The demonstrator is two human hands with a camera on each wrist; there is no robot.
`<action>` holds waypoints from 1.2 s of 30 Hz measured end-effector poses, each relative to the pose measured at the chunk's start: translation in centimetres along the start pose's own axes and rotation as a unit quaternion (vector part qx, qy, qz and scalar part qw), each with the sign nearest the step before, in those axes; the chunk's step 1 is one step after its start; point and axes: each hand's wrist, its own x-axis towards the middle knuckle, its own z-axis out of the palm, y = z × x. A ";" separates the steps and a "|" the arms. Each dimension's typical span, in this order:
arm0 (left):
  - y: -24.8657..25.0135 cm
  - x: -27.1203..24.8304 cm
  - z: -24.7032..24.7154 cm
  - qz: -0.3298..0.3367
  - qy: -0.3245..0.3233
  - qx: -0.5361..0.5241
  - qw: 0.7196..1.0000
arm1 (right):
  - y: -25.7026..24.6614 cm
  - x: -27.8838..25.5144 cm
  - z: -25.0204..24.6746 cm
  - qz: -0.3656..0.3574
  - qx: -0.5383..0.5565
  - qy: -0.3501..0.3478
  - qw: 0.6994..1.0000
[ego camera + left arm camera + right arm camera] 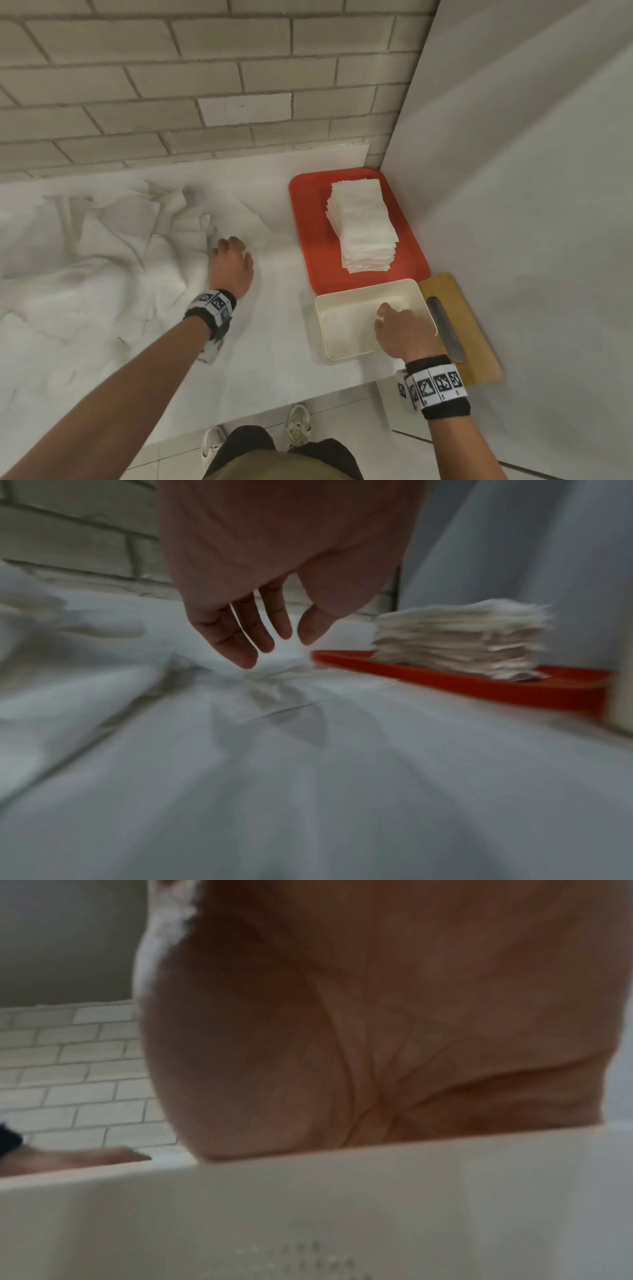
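Cream box point(346, 327), right hand point(404, 334) inside, grip unclear, left hand point(233, 267) spread above loose napkins point(120, 233).

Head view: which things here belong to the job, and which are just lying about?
In the job: loose tissues, which the left hand reaches for; cream box, with the right hand inside it.
Idle for now, it seems: folded stack on the red tray; wooden lid beside the box.

Open lane — bare tabletop point(281, 325) between loose napkin heap point(102, 257) and red tray point(301, 222). Blocked: brick wall point(205, 85) behind, grey panel point(513, 205) right, cream box point(342, 335) front right — napkin stack point(366, 226) fills tray.
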 end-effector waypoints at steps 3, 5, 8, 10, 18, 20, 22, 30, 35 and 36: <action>-1.8 3.1 -0.4 0.021 -0.053 0.038 0.998 | -0.2 -0.2 -0.1 0.009 0.026 0.013 1.000; -1.5 4.9 -0.5 0.046 -0.101 0.066 0.992 | -0.4 -0.4 -0.3 0.011 0.040 0.047 0.998; -1.0 7.3 -0.1 0.039 -0.141 0.104 0.984 | -1.3 -1.5 -1.9 -0.003 0.096 0.120 0.988; -1.0 8.4 0.0 0.049 -0.136 0.135 0.980 | -2.3 -2.6 -3.3 -0.012 0.133 0.163 0.978; 0.9 7.6 -3.8 0.093 -0.133 0.013 0.987 | -7.2 -3.0 -6.2 -0.099 0.311 0.283 0.902; 2.5 4.8 -6.6 0.127 -0.122 -0.092 0.980 | -8.7 -2.4 -6.8 -0.141 0.361 0.283 0.877; 3.7 1.8 -9.3 0.146 -0.145 -0.216 0.954 | -10.3 -2.2 -7.4 -0.188 0.404 0.257 0.858; 5.1 -5.7 -14.0 0.176 -0.205 -0.329 0.905 | -13.6 -3.6 -9.4 -0.300 0.430 0.324 0.787; 5.0 -7.2 -14.5 0.186 -0.200 -0.326 0.905 | -13.6 -4.1 -9.9 -0.330 0.317 0.335 0.824; 4.9 -7.3 -14.5 0.183 -0.205 -0.323 0.905 | -13.5 -3.9 -9.8 -0.332 0.303 0.330 0.830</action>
